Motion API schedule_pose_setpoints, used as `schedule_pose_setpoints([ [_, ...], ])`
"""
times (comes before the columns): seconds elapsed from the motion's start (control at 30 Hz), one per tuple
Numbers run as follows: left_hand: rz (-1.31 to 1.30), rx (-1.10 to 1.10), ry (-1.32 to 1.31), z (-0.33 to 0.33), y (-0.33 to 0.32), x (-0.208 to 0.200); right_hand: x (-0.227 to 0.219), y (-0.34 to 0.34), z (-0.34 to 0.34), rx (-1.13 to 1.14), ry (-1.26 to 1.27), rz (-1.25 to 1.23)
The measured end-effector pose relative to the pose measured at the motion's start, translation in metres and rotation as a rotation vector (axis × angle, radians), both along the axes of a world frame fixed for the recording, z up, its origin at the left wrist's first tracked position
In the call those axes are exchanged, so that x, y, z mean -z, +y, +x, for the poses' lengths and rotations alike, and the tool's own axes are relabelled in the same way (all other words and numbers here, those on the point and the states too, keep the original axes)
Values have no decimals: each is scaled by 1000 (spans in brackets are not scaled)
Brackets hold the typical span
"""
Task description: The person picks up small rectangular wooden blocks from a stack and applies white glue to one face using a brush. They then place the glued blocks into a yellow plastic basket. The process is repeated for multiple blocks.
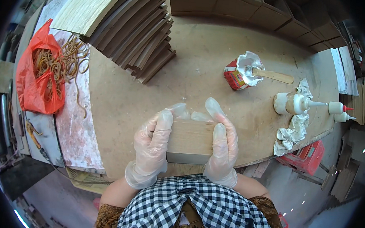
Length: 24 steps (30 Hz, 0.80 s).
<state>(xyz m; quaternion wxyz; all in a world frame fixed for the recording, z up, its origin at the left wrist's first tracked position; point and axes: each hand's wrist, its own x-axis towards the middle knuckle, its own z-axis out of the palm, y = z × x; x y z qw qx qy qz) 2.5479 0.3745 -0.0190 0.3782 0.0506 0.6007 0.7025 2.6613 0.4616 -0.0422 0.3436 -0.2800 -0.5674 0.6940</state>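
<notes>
Closest in, bottom centre: the checked garment (pixel 156 208), and just beyond it the action! The brown box-like piece (pixel 190 138) sits mid-frame, just below centre, clasped between the left hand (pixel 150 147) and the right hand (pixel 222 154). Both in pale, loose gloves, and what a grip: palms at either end, thumbs up, fingers curling round the far side, the piece filling the gap. Whether it's hollow, I can't tell. It looks light and stiff, wood-like board by my reckoning, so the flat ends are the place to hold; thin edges could chip, and those baggy gloves may slide on smooth faces. Out past it on the worktop (pixel 120 110), right of centre, stands the red-and-white tub (pixel 234 79) with a flat wooden handle (pixel 276 76) poking out. Further up, upper left, the leaning board stack (pixel 133 35); along the top, brown boxes (pixel 235 7).
</notes>
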Motion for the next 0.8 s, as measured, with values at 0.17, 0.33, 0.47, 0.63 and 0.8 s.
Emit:
schedule_pose_setpoints([
  [0.17,4,-1,25,-1,2,0,-7,1,-4,7,-5,-44],
  [0.33,28,2,18,-2,4,3,-19,8,2,-40,-199,-90],
  [0.47,19,15,58,-1,1,6,-24,9,-2,0,-252,-153],
  [0.63,25,-38,92,4,2,11,-11,2,-4,87,-167,-121],
  [0.8,26,-39,79,3,3,13,-4,1,-4,100,-130,-98],
])
